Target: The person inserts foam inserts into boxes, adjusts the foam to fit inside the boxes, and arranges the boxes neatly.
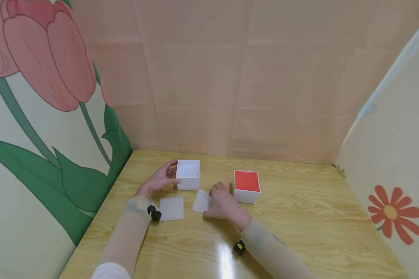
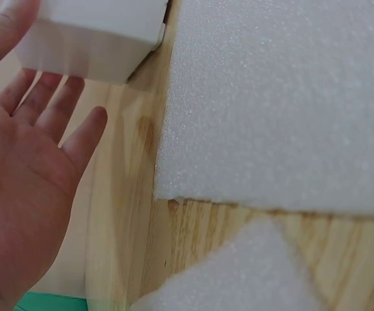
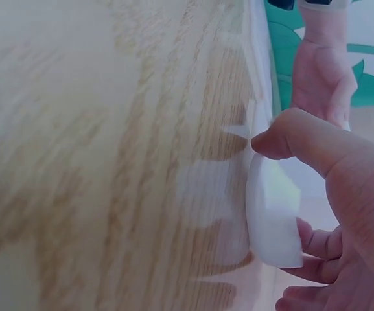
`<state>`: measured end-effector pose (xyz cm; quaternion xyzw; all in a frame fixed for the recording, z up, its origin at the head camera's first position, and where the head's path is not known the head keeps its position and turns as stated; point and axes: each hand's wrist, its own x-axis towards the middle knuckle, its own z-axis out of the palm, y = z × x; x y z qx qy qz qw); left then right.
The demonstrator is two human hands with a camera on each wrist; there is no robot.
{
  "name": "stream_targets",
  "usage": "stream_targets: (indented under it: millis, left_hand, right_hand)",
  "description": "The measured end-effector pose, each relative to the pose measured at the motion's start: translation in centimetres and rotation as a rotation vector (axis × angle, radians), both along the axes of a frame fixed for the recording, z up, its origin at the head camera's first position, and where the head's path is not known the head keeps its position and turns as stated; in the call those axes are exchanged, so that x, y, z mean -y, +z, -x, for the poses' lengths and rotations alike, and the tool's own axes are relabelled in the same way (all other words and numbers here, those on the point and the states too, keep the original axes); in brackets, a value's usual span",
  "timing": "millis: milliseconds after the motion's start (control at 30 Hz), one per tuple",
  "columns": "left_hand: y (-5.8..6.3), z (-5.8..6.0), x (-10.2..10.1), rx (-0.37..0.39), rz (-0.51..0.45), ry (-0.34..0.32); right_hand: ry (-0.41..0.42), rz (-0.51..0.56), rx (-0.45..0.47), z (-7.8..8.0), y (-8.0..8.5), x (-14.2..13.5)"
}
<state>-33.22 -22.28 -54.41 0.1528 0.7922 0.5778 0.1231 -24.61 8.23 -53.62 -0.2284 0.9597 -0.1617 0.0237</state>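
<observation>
An open white square box (image 1: 188, 183) stands toward the back of the table. My left hand (image 1: 159, 179) is at its left side, the thumb near the front corner and the other fingers fairly straight along the box in the left wrist view. A thin white foam sheet (image 1: 201, 202) lies just in front of the box. My right hand (image 1: 224, 203) pinches its right part; in the right wrist view that foam sheet (image 3: 274, 220) bends up between thumb and fingers. Another flat foam sheet (image 1: 172, 208) lies beside the left wrist.
Right of my right hand stands a white box with a red inside or top (image 1: 247, 197). A further foam piece (image 2: 238, 278) shows its corner in the left wrist view. A pink curtain (image 1: 237, 97) hangs behind the wooden table (image 1: 310, 224), with flower-printed cloths on both sides.
</observation>
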Motion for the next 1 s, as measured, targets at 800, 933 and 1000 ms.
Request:
stream_targets:
  millis: [800,933,1000]
  left_hand:
    - [0.3,-0.1,-0.1,0.004,0.001,-0.002]
    - [0.2,0.0,-0.1,0.0,-0.002,-0.004]
    - [0.1,0.0,0.0,-0.001,-0.001,-0.002]
  right_hand:
    - [0.19,-0.203,0.026,0.7,0.6,-0.3]
    - [0.196,-0.186,-0.007,1.0,0.2,-0.5]
    - [0.196,-0.179,-0.027,1.0,0.0,-0.6]
